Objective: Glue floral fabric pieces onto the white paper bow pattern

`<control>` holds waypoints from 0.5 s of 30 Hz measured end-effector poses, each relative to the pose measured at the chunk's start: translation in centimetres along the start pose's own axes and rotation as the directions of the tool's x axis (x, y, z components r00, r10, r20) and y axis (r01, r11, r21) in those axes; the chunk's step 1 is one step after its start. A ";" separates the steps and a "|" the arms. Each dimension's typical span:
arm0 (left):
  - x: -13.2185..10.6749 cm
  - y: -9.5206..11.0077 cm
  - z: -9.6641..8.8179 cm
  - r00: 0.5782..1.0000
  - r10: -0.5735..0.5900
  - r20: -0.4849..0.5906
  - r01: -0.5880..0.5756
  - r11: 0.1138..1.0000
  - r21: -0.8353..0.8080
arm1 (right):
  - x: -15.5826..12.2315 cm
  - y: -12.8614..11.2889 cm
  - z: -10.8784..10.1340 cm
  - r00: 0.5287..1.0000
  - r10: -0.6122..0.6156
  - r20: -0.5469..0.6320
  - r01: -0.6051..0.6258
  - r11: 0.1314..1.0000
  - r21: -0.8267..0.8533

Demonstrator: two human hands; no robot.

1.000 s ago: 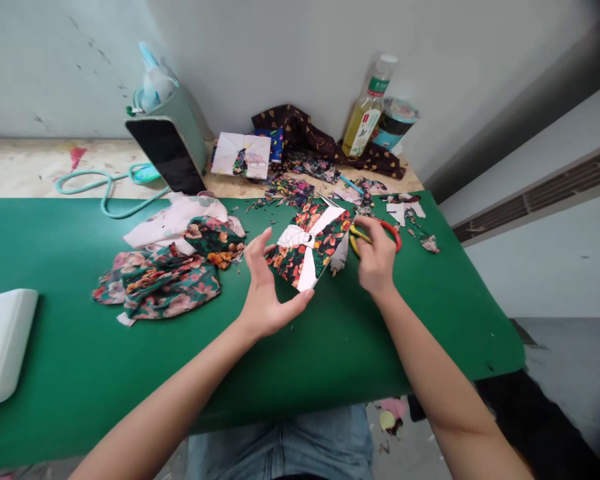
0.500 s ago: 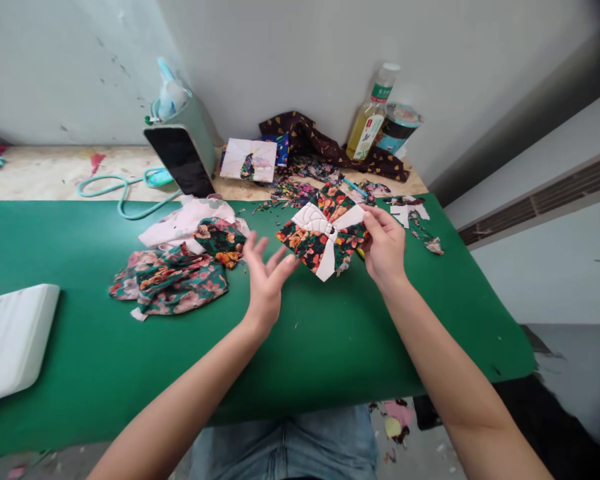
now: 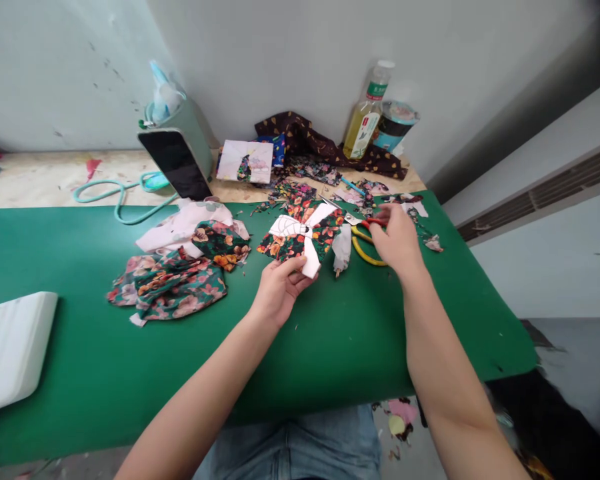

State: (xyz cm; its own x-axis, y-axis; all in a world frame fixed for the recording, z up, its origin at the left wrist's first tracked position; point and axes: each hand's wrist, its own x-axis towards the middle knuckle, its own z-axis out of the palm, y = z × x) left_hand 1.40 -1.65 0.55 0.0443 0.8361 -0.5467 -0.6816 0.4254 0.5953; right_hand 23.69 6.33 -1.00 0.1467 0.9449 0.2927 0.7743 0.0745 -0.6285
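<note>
Found bare mat [image 3: 330, 347] along the near strip and out to the right edge. Met a cloth heap [image 3: 175, 280] left of centre, a white pad [image 3: 15, 347] near left, the patchwork piece [image 3: 300, 237] in the left hand [image 3: 280, 290] mid-table, scissors [image 3: 359, 248] under the right hand [image 3: 397, 237], scraps [image 3: 433, 244] far right, and a phone [image 3: 180, 163] and bottle [image 3: 365, 120] at the far wall.

Floral patchwork block [image 3: 300, 239], scissors [image 3: 361, 233] beside

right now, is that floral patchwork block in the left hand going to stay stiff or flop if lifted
Probably fairly stiff: the floral patchwork block holds a flat shape though the left hand pinches only its near edge. Likely light, since fingertips alone seem to hold it. Its white panels look papery, so they may crease.
</note>
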 end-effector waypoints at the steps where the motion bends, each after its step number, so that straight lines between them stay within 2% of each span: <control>1: -0.2 0.2 0.1 0.999 -0.030 -0.013 0.029 0.999 -0.034 | -0.1 1.0 -0.5 1.000 0.007 0.008 -0.006 0.987 -0.161; 3: -0.5 0.5 0.4 0.995 -0.092 -0.035 0.089 0.992 -0.095 | -0.2 2.5 -1.2 0.988 0.094 0.120 -0.050 0.943 -0.328; 4: -0.7 0.6 0.6 0.992 -0.120 -0.045 0.114 0.987 -0.117 | -0.3 2.8 -1.3 0.969 0.121 0.216 -0.034 0.929 -0.368; 6: -0.9 0.7 0.9 0.985 -0.164 -0.060 0.154 0.978 -0.141 | -0.2 2.9 -1.1 0.947 0.138 0.289 -0.001 0.904 -0.428; 10: -1.1 0.6 1.2 0.975 -0.214 -0.057 0.202 0.965 -0.169 | 0.2 1.9 -0.3 0.950 0.126 0.287 0.036 0.865 -0.500; 15: -1.1 0.4 1.6 0.967 -0.248 -0.058 0.230 0.948 -0.223 | 0.5 1.5 -0.3 0.949 0.222 0.224 -0.084 0.863 -0.498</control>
State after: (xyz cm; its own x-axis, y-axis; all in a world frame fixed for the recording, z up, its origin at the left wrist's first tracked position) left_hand 2.24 -1.87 2.27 0.1693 0.6829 -0.7106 -0.7983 0.5179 0.3075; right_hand 25.11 6.83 -1.58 0.1728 0.9847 -0.0232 0.9624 -0.1738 -0.2085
